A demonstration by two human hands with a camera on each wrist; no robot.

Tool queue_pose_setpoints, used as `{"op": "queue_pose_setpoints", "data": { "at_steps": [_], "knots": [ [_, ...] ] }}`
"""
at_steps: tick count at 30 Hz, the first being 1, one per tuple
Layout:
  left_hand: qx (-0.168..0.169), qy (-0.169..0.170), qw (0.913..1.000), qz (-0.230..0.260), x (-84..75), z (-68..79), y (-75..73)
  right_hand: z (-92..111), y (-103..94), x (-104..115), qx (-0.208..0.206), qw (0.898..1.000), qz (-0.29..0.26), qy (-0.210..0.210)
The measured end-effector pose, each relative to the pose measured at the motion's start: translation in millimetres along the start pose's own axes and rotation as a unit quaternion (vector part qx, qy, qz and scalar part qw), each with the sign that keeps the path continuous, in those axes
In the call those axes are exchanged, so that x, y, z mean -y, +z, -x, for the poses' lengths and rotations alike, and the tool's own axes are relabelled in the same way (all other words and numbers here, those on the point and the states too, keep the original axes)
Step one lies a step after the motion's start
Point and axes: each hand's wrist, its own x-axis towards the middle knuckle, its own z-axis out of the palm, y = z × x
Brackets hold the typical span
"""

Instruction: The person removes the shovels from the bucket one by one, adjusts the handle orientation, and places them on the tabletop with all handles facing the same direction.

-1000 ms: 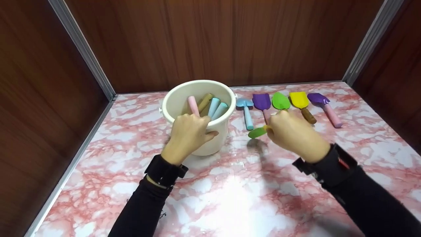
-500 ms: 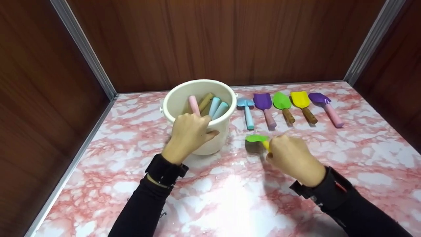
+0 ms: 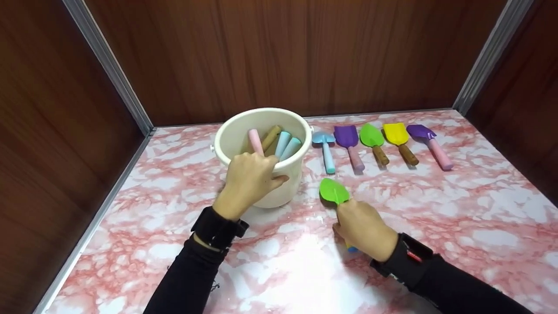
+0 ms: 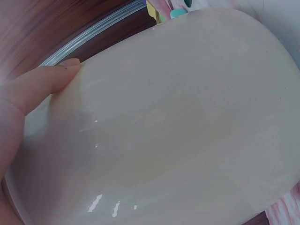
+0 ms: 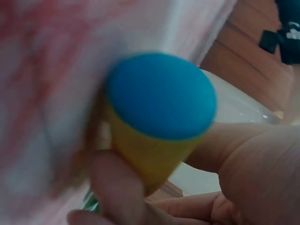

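broadly, dark wood-grain panels (image 3: 279, 56) stand at the back and sides, with grey metal strips (image 3: 107, 65) at the corners. before them spreads the tabletop (image 3: 130, 244), marbled pink and white. left of centre on it a cream bucket (image 3: 283, 185) stands upright. the left hand (image 3: 250, 179) grips its near rim, fingers bent over the edge and hidden, thumb against the outer wall. the right hand (image 3: 364, 226) is curled closed round a green-bladed trowel (image 3: 334, 191), nearer the person than the bucket and to its right, blade pointing away; whether it touches the tabletop i cannot tell. beside the bucket lie, left to right, a light blue tool (image 3: 327, 152), a purple shovel (image 3: 346, 136), a brown-handled green trowel (image 3: 372, 135), a yellow shovel (image 3: 396, 134) and a purple trowel (image 3: 440, 155). inside the bucket lean a pink handle (image 3: 256, 141), brownish handles (image 3: 272, 137) and two light blue handles (image 3: 283, 141). smallest is the held trowel's blue end cap (image 5: 161, 96).
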Motion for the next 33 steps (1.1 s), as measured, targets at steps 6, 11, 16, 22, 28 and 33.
{"op": "queue_pose_setpoints", "data": {
  "at_steps": [6,11,16,22,28,33],
  "knots": [
    [-0.002,0.002,1.0,-0.001,0.6,0.8,0.7,2,6.1,4,-0.026,0.999,-0.01,-0.018],
    [0.002,0.001,1.0,-0.005,0.4,1.6,1.7,3,7.5,4,-0.033,0.999,-0.017,-0.032],
    [-0.005,0.003,0.9999,-0.01,0.1,0.7,1.0,2,7.5,2,-0.044,0.998,-0.025,-0.023],
    [-0.013,0.005,0.9999,-0.006,0.1,0.8,0.7,-3,7.9,-5,-0.057,0.997,-0.034,-0.025],
    [-0.015,0.003,0.9999,-0.001,-0.1,0.9,-0.6,-11,6.4,-11,-0.041,0.997,-0.071,-0.008],
    [-0.018,0.006,0.9998,-0.002,0.3,0.9,1.1,-18,6.2,-14,-0.042,0.997,-0.068,-0.008]
  ]
}}
